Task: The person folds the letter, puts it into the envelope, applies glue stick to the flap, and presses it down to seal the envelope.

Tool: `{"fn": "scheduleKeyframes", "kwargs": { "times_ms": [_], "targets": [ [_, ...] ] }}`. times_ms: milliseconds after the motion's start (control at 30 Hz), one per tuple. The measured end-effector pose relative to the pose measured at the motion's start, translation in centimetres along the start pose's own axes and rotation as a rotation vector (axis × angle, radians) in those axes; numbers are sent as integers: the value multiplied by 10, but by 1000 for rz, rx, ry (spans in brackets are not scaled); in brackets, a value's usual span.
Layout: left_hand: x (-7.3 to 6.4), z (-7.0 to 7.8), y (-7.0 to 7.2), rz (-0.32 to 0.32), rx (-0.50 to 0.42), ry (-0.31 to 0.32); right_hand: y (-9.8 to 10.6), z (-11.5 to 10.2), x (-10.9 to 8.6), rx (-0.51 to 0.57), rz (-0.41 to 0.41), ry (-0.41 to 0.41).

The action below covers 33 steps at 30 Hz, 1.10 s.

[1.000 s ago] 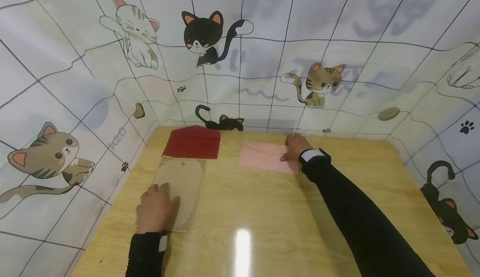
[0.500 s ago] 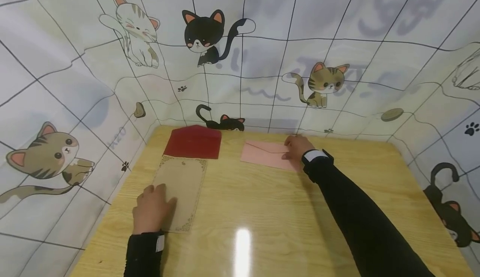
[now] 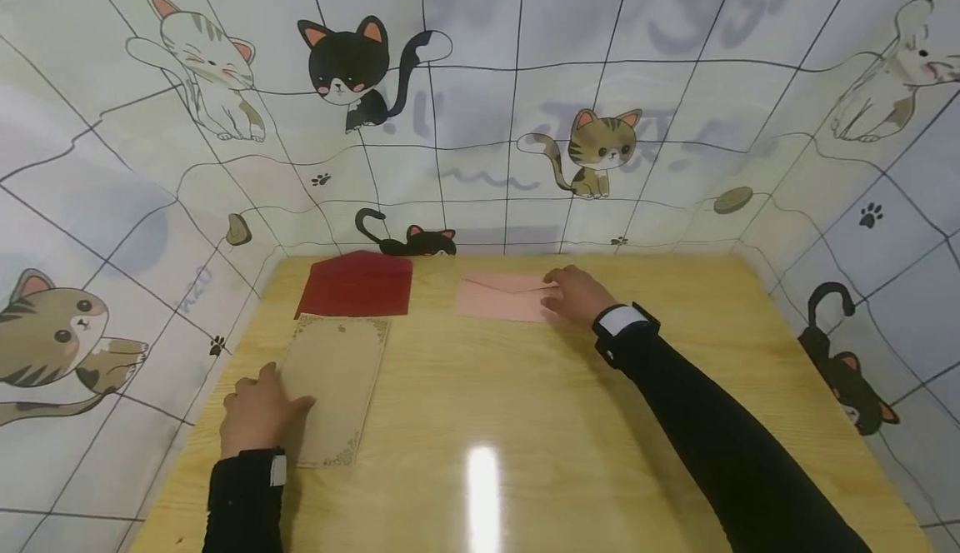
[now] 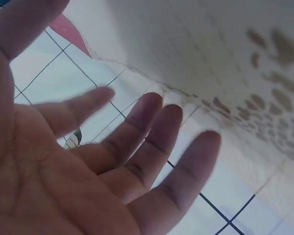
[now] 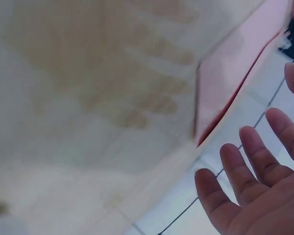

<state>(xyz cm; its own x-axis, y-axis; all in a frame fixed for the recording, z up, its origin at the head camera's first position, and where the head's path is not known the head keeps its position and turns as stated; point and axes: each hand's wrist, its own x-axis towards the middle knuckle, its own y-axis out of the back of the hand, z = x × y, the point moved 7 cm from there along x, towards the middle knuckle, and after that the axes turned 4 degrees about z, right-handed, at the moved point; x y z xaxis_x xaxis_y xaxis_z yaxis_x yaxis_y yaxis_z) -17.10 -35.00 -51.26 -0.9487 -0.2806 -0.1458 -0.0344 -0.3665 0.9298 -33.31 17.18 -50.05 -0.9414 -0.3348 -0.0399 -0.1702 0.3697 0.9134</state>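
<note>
My left hand [image 3: 258, 413] lies at the left edge of a beige letter sheet [image 3: 341, 378] with ornate printed corners. In the left wrist view, the fingers of the left hand [image 4: 88, 166] are spread and loosely bent beside the sheet's patterned edge, holding nothing. At the back of the table, a pink envelope [image 3: 495, 299] lies flap side up, and my right hand [image 3: 579, 296] is at its right end, fingertips overlapping it. Relaxed, separated fingers of the right hand [image 5: 259, 181] show near the pink envelope [image 5: 230, 73] in the right wrist view.
A red envelope [image 3: 356, 286] lies at the back left, directly above the letter sheet. Cat-printed white sheeting [image 3: 480, 120] walls the wooden table [image 3: 465, 395] at the back and both sides. A bright light reflection shows near the front.
The pink envelope has turned from slanted to nearly parallel with the table's back edge under my right hand. My left hand has shifted left across the letter sheet. The head view has swung right.
</note>
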Motion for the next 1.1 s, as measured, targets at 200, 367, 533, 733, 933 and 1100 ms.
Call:
{"fn": "scheduleKeyframes", "kwargs": {
  "times_ms": [200, 367, 533, 733, 933, 1100],
  "targets": [
    [7, -5, 1, -8, -19, -1, -9, -43, -50, 69, 1, 58],
    [5, -9, 0, -56, -65, -31, -30, -69, -83, 224, -69, 114],
    [0, -3, 7, -125, -193, -80, -50, -86, -98, 368, -171, 120],
    [-13, 52, 29, -64, -354, -184, -52, -94, -101, 590, -225, 52],
    [-20, 126, 27, -119, -818, -238, -42, -98, -102, 896, -211, 38],
    [-20, 180, 8, -248, -1105, -236, -27, -99, -102, 1118, -117, 8]
  ]
}}
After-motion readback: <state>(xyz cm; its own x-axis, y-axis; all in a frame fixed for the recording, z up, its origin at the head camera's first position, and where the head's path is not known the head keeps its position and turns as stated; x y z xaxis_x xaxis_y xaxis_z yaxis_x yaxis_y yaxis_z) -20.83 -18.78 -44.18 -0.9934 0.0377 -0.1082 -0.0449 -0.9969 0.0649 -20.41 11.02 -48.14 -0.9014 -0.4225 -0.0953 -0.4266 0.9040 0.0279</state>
